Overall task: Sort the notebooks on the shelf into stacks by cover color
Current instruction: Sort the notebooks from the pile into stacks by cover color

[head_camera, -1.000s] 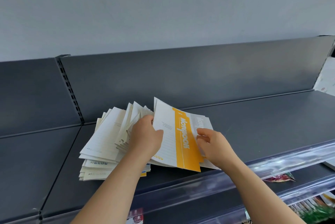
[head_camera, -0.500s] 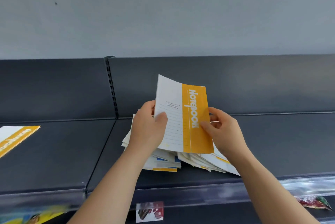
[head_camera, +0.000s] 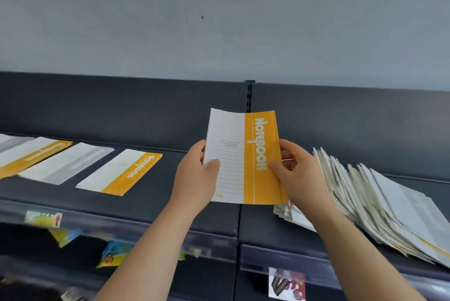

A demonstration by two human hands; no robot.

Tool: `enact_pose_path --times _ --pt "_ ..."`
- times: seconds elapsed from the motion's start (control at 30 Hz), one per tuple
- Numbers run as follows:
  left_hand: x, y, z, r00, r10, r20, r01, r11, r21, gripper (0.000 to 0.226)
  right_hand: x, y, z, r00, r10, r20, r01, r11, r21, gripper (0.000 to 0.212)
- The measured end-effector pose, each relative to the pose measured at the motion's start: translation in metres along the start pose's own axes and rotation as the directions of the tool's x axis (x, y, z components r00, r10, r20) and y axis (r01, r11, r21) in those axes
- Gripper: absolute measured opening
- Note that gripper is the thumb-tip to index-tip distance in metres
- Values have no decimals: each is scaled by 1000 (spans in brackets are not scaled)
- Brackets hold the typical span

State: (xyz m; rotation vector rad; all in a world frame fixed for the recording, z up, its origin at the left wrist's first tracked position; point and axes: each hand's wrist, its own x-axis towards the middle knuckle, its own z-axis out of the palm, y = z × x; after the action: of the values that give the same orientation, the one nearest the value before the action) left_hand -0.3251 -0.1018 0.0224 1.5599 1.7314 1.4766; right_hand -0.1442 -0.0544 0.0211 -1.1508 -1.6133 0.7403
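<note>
I hold a white notebook with a yellow band (head_camera: 243, 154) upright above the dark shelf (head_camera: 219, 217). My left hand (head_camera: 197, 174) grips its left edge and my right hand (head_camera: 295, 171) grips its right edge. To the right, a fanned heap of several unsorted notebooks (head_camera: 379, 205) slumps on the shelf. To the left lie a yellow-banded notebook (head_camera: 121, 172), a grey-banded one (head_camera: 65, 163) and another yellow-banded one (head_camera: 26, 154), all flat and side by side.
The shelf has a dark back panel (head_camera: 121, 105) with a slotted upright (head_camera: 248, 96) behind the held notebook. A clear plastic price rail (head_camera: 146, 225) runs along the front edge. Colourful packets (head_camera: 114, 255) hang on the shelf below.
My view has swung left with the held notebook. The unsorted heap now sits to the right, and the sorted notebooks on the left have come into view. Both hands keep their grip.
</note>
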Motion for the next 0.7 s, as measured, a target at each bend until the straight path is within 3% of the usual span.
enact_pose_path --times 0.3,0.53,0.7 --pt "-5 -82 -141 990 -141 13 137 980 146 37 -21 -37 156 988 55 148 -58 998 16 27" --pt "1 -138 -220 976 -212 -48 218 949 226 23 -25 -52 253 971 64 232 -66 998 -1 24" --pt "17 -173 -259 953 -281 -114 300 926 231 27 -12 -61 312 954 72 293 -72 997 -9 35"
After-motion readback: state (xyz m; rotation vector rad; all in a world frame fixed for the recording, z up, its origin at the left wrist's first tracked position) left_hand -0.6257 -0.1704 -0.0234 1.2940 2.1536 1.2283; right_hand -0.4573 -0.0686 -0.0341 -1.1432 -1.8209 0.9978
